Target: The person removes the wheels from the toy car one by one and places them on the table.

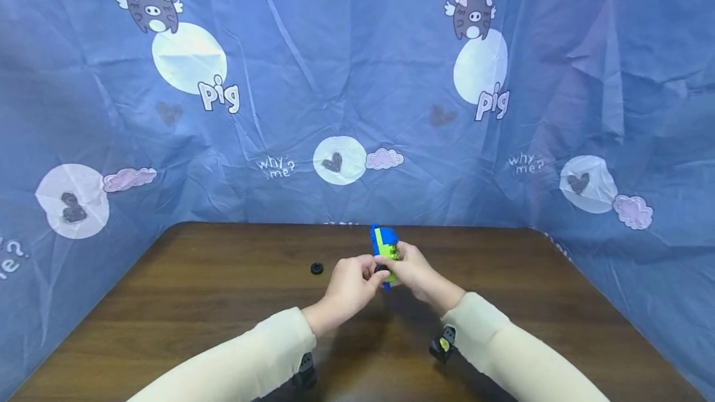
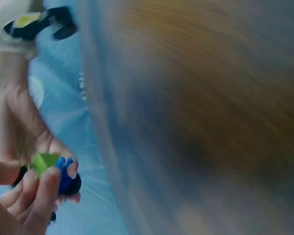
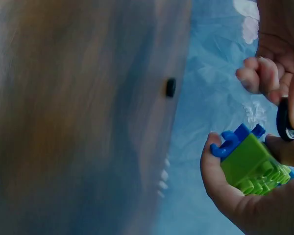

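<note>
I wear long, pale cream sleeves, and both the left sleeve (image 1: 223,358) and the right sleeve (image 1: 519,346) look plain, with loose, softly creased cuffs at the wrists. Below them my left hand (image 1: 347,284) and right hand (image 1: 418,272) are bare. Under each cuff sits a small black wrist device: the left device (image 1: 305,372) is blocky, with tiny dots on its face, and the right device (image 1: 444,345) has similar dots plus a bright yellow patch (image 1: 444,344).
</note>
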The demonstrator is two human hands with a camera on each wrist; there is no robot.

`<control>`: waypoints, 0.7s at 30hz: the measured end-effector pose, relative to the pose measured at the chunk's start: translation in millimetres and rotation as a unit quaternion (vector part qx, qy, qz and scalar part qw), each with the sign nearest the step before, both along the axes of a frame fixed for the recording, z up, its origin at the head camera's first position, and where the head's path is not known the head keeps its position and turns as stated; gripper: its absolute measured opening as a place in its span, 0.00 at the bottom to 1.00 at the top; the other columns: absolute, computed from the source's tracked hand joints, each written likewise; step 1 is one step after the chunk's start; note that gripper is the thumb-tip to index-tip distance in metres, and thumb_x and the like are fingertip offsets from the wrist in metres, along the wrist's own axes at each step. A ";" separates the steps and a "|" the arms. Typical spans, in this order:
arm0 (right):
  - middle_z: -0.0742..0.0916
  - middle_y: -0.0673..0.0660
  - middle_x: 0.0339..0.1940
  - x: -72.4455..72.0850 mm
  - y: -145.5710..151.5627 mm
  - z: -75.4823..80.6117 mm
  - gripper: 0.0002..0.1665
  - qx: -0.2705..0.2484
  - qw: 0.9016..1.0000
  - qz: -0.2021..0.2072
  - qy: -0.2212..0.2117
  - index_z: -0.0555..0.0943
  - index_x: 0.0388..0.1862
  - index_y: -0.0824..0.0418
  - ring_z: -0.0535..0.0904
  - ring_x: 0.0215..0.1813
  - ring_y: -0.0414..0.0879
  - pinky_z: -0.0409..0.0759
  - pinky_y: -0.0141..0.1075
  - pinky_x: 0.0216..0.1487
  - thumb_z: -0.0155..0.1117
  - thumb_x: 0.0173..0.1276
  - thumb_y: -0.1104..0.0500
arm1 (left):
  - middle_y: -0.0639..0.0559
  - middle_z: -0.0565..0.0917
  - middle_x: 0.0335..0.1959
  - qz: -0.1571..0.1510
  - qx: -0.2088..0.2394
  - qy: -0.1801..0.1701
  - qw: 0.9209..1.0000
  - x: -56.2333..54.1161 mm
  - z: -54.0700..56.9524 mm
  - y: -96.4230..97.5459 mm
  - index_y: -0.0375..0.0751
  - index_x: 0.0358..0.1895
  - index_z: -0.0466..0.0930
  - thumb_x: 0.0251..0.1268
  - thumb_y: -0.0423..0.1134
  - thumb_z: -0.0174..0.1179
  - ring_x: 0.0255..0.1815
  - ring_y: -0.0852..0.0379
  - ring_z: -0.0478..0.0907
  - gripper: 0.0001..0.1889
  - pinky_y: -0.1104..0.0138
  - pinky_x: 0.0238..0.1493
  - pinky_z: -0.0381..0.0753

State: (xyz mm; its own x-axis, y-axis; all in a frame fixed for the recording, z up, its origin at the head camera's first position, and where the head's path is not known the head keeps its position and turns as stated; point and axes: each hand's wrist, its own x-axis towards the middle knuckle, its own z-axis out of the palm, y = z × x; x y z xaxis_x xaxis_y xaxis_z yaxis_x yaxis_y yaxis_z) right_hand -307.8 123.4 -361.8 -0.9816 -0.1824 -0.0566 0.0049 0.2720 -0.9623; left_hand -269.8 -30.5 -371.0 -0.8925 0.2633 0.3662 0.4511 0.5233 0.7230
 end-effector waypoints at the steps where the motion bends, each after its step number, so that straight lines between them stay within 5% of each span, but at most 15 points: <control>1: 0.83 0.61 0.43 -0.4 0.8 1.0 0.22 0.000 1.000 -0.002 -0.002 0.71 0.57 0.70 0.83 0.38 0.45 0.86 0.43 0.42 0.60 0.72 0.58 | 0.47 0.81 0.16 -0.005 -0.003 -0.005 1.000 -1.4 2.1 -0.9 0.38 0.25 0.77 0.67 0.40 0.61 0.15 0.65 0.75 0.13 0.74 0.17 0.74; 5: 0.81 0.62 0.45 -2.2 6.0 7.1 0.24 -0.041 0.998 0.030 -0.034 0.66 0.62 0.71 0.84 0.41 0.50 0.86 0.49 0.45 0.57 0.73 0.59 | 0.49 0.82 0.17 -0.034 0.008 -0.048 0.998 -4.8 10.0 -7.1 0.35 0.29 0.80 0.72 0.40 0.56 0.20 0.61 0.80 0.14 0.71 0.24 0.82; 12: 0.77 0.63 0.48 -6.3 13.2 5.7 0.29 -0.068 0.993 0.064 -0.068 0.59 0.68 0.71 0.80 0.46 0.51 0.85 0.47 0.49 0.52 0.76 0.56 | 0.48 0.84 0.21 -0.056 0.011 -0.062 0.996 -5.1 14.2 -16.1 0.36 0.34 0.83 0.74 0.40 0.53 0.24 0.56 0.84 0.13 0.64 0.31 0.86; 21: 0.75 0.65 0.44 -2.3 17.8 2.5 0.28 -0.056 0.995 0.064 -0.045 0.58 0.64 0.72 0.78 0.43 0.52 0.85 0.42 0.44 0.52 0.76 0.56 | 0.43 0.85 0.21 -0.010 0.070 -0.077 0.995 -9.9 14.2 -30.9 0.32 0.32 0.83 0.71 0.37 0.56 0.23 0.52 0.86 0.12 0.59 0.31 0.87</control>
State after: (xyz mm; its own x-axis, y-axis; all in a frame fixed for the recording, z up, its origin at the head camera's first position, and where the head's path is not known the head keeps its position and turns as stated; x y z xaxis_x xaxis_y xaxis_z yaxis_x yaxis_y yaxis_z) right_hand -310.1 141.2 -359.3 -0.9415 -0.3165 -0.1159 0.0648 0.1674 -0.9838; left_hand -279.7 -61.4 -356.9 -0.9358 0.2373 0.2606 0.3391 0.4046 0.8493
